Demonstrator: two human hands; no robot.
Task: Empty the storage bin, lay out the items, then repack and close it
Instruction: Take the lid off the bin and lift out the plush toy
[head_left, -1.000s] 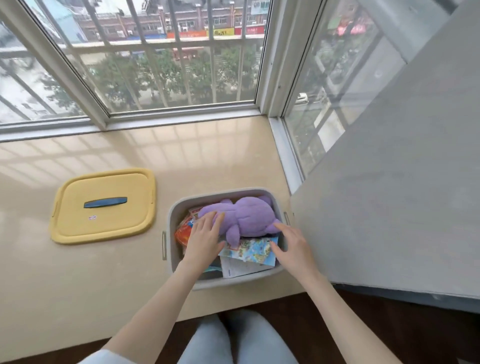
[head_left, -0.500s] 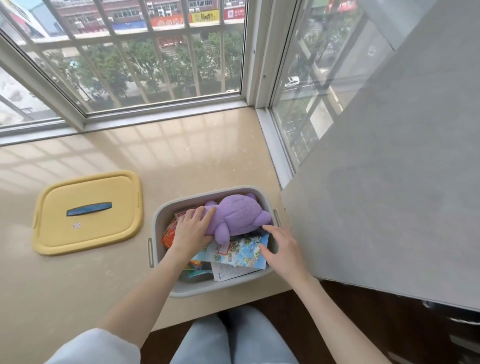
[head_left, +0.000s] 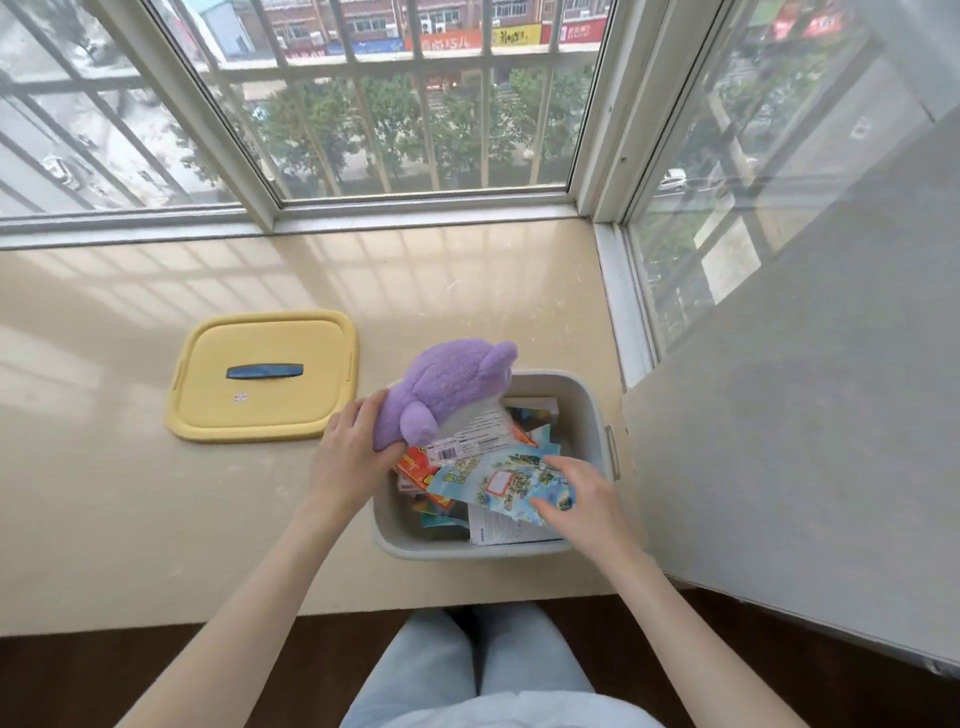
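Left hand (head_left: 347, 460) clamped on the purple plush toy (head_left: 449, 387) at its lower end, with the fingers curled under and into the pile. The toy was held tilted, head end up, over the far-left corner of the grey bin (head_left: 586, 410); couldn't tell whether its underside was clear of the papers. Right hand (head_left: 577, 499) was on the blue packet (head_left: 496, 480), thumb and fingers closed on its near-right edge, apparently pinching it. The packet lay on top of the heap inside the bin. Step in hand, by my read: emptying, plush first. To do it well, lift the toy straight up until nothing drags, swing it left and set it on the beige sill (head_left: 156, 519) away from the yellow lid (head_left: 260, 415), leaving room for the flat items. The right hand should pin or take only the top packet so the stack doesn't fan out. The plush was soft, rounded and fuzzy and will squash under the grip. The blue packet was glossy, thin, printed film, likely slippery. Under them were an orange packet (head_left: 415, 462), a white barcode slip (head_left: 472, 435) and a white leaflet (head_left: 498, 529), all flat and loose. The bin was smooth matte plastic with rounded corners and side handles. The lid was a rounded square lying flat on the sill left of the bin, just apart from it, with a dark blue handle (head_left: 265, 371). The sill was polished and reflective.
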